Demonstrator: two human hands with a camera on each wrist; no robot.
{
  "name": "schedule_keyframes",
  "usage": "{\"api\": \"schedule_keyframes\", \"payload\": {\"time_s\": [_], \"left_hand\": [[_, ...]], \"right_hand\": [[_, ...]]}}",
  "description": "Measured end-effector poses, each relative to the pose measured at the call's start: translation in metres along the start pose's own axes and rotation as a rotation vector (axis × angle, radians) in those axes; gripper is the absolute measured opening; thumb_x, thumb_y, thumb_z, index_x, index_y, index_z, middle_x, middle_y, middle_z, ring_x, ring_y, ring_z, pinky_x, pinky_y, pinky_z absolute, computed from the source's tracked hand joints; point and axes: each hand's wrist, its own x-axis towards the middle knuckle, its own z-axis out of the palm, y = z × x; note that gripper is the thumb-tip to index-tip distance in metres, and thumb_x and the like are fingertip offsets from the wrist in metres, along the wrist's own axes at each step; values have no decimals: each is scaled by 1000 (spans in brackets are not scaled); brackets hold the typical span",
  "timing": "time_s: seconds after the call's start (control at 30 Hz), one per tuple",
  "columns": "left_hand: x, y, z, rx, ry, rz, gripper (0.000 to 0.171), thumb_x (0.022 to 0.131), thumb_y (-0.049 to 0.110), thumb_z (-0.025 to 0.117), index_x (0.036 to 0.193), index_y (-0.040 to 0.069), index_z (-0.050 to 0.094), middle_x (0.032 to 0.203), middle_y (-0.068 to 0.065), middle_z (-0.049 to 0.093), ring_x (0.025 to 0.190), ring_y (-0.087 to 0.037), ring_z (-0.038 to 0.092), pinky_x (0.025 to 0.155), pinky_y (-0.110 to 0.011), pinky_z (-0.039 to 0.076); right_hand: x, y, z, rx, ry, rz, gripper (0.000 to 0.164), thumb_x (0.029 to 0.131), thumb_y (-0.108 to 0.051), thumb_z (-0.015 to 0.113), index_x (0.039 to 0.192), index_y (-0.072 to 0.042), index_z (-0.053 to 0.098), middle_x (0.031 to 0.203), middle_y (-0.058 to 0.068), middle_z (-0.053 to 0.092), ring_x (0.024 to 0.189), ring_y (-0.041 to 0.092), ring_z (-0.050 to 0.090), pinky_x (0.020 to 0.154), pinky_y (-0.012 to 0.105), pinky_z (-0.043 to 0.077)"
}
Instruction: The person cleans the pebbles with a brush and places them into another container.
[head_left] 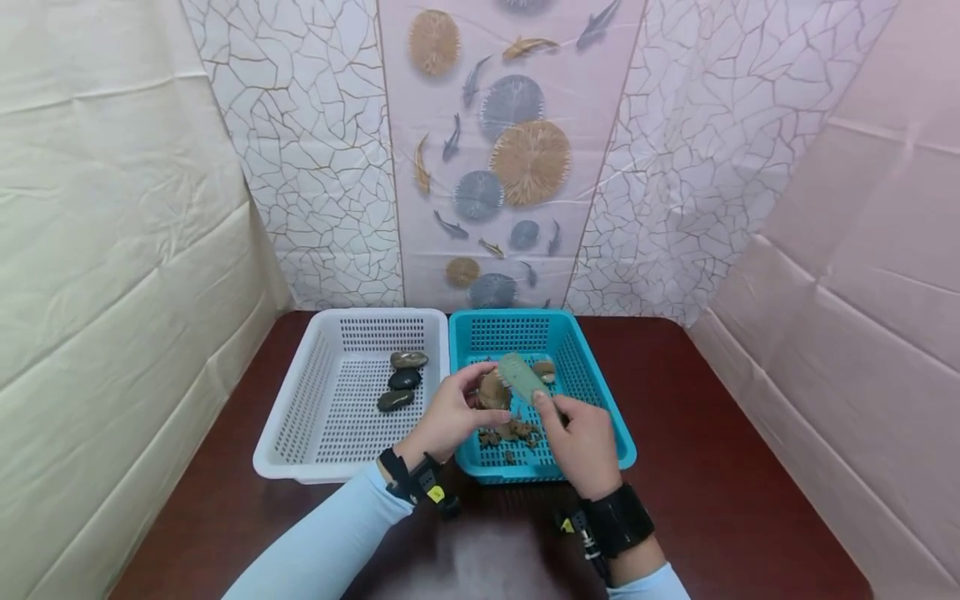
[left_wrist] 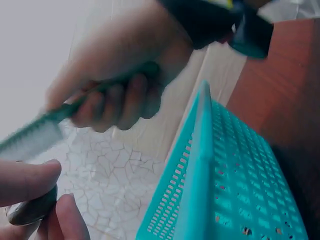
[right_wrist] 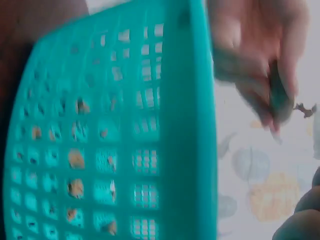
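Over the teal basket (head_left: pixel 622 446), my left hand (head_left: pixel 452 412) grips a stone (head_left: pixel 493 392) between thumb and fingers, its face coated in brown dirt. The left wrist view shows the same stone (left_wrist: pixel 35 209) dark along its side. My right hand (head_left: pixel 588 439) holds a green brush (head_left: pixel 522 377) by its handle, fingers wrapped round it. The brush's pale bristles (left_wrist: pixel 42 142) are close to the stone. In the right wrist view a small brown clump (right_wrist: pixel 305 110) shows beside the stone. Brown crumbs (head_left: pixel 525 432) and another brown stone (head_left: pixel 545 371) lie in the teal basket.
A white basket (head_left: pixel 288 417) stands directly left of the teal one, with three dark stones (head_left: pixel 404 379) in it. Both sit on a dark red table (head_left: pixel 720 433). Cloth walls (head_left: pixel 847 317) enclose the sides and back.
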Motion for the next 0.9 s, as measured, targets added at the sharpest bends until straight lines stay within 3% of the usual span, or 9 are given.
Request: {"api": "schedule_keyframes", "payload": {"time_s": [0.1,0.23,0.33,0.4,0.57,0.77,0.9], "left_hand": [[1,0,0,46,7,12,72,94,-3,84,159,9,56,142,-16,67,114,-26,68,90,-36,60],[-1,-2,-1,125,38,10,71,93,-1,86,158,16,60,148,-9,64,113,-25,63,90,-37,56],[0,-4,-3,169,59,23,72,91,-1,89,155,19,63,146,-5,66,109,-24,62,88,-37,54],[1,-5,-3,186,62,39,72,90,-1,89,154,18,64,138,-7,70,103,-25,63,84,-38,55],[2,-3,-1,199,78,30,76,89,4,91,157,17,61,122,-7,72,93,-24,64,76,-36,55],[1,-5,-1,147,85,10,72,91,3,90,156,18,63,133,-9,70,97,-23,66,81,-36,58],[2,-7,-2,162,88,41,70,90,2,90,154,17,64,139,-8,68,105,-24,65,86,-37,57]], "right_hand": [[4,1,3,-35,-45,17,58,115,-44,58,64,-21,44,55,-8,31,48,13,31,49,32,28],[6,7,0,-126,22,81,61,115,-44,60,63,-19,39,56,-6,27,48,13,25,49,32,23],[3,5,-2,-85,54,37,61,114,-37,64,61,-19,39,54,-6,27,47,14,25,48,32,23],[0,3,0,-52,29,-17,59,114,-36,64,61,-20,41,54,-8,29,46,12,27,47,31,25],[3,3,8,-100,0,-33,60,114,-39,64,61,-22,40,54,-10,28,47,11,28,50,30,26],[10,8,5,-170,26,21,63,114,-43,61,61,-19,37,55,-5,25,47,16,26,50,33,24],[6,4,3,-130,82,-13,61,113,-38,65,62,-20,37,55,-7,25,47,14,25,49,33,23]]}}
